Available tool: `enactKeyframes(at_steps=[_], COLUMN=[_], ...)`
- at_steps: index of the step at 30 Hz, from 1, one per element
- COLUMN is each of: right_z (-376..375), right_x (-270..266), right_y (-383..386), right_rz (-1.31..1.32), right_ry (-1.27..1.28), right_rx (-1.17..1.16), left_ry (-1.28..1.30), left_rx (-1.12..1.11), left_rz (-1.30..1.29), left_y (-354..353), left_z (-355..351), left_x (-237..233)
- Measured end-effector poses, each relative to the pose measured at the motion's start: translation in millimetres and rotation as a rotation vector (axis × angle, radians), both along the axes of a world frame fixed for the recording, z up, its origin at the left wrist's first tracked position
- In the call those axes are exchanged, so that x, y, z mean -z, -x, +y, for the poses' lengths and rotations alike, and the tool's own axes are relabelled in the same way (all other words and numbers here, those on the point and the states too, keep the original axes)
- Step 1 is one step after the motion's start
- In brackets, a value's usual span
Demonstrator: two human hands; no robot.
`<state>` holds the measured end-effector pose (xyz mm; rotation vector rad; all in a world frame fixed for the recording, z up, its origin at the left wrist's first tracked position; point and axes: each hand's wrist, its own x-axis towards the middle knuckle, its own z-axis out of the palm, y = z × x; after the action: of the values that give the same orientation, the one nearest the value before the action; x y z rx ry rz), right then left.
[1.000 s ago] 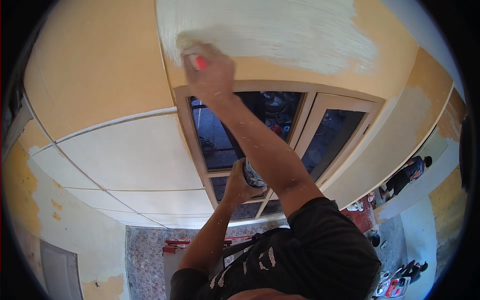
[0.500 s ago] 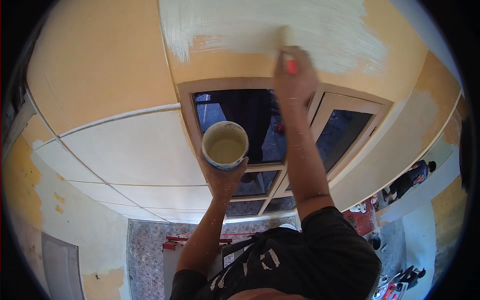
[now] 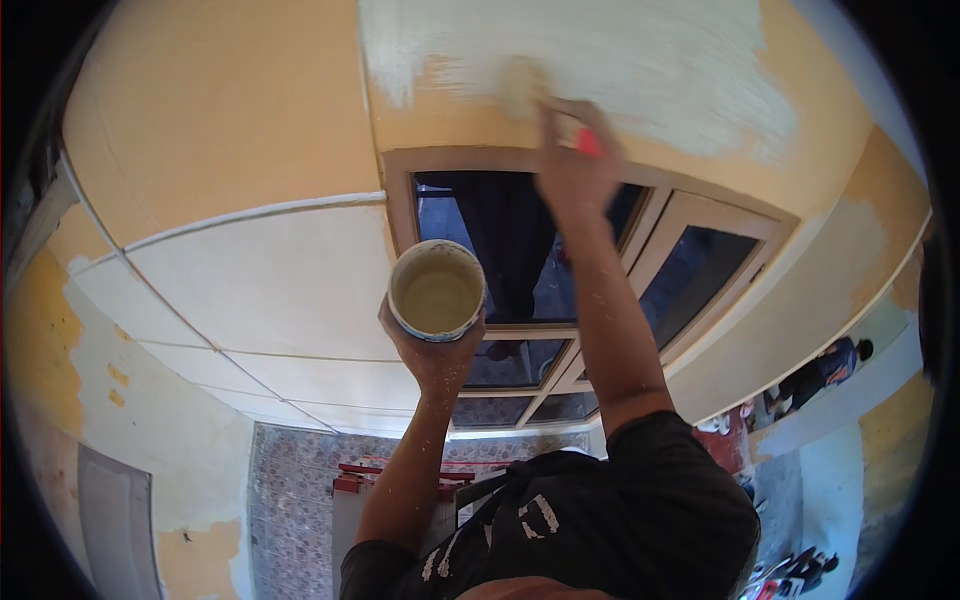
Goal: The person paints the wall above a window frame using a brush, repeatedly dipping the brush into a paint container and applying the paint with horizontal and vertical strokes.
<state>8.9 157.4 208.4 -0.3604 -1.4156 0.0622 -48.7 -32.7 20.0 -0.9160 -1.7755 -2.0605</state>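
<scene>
My left hand (image 3: 437,358) is wrapped round a paint bucket (image 3: 437,332), its open top facing me and pale paint (image 3: 438,298) inside. Above the window frame, my right hand (image 3: 580,165) grips a paintbrush (image 3: 525,88) with a red part on its handle; the bristles are blurred by motion. They lie against the wall at the lower edge of a pale painted patch (image 3: 650,60). Bare orange wall (image 3: 440,128) shows below and left of that patch.
A wooden-framed window (image 3: 470,160) with dark panes is in front of me. Below stands a red-edged grey structure (image 3: 350,484) on the patterned floor (image 3: 285,500). Another person (image 3: 825,368) is at the far right, and one more (image 3: 805,568) lower down.
My right hand has swept the brush left and slightly down along the wall. The view has shifted a little; the bucket stays in my left hand.
</scene>
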Motion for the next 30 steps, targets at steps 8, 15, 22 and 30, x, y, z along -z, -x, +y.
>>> enactKeyframes(at_steps=[8,15,22,30], right_z=[-23.5,-15.9,9.2,16.5], right_x=[-10.4,-16.0,-92.5,-163.2], right_y=[-13.4,71.4,-34.4,7.9], right_rz=[0.216,0.026,0.034,-0.635], right_ry=[0.111,-0.155,-0.262,-0.546], right_rx=[-0.218,-0.408,0.027,0.390], left_ry=[0.046,0.014,-0.020,0.030], left_rx=[0.039,0.038,0.029,0.025], left_rz=[0.022,-0.053,-0.031,0.001], left_y=[-5.0,-3.8,-3.2,-8.6], left_z=[0.8,-3.5,0.3,1.8], left_x=[-1.0,0.6,-2.3,-2.2])
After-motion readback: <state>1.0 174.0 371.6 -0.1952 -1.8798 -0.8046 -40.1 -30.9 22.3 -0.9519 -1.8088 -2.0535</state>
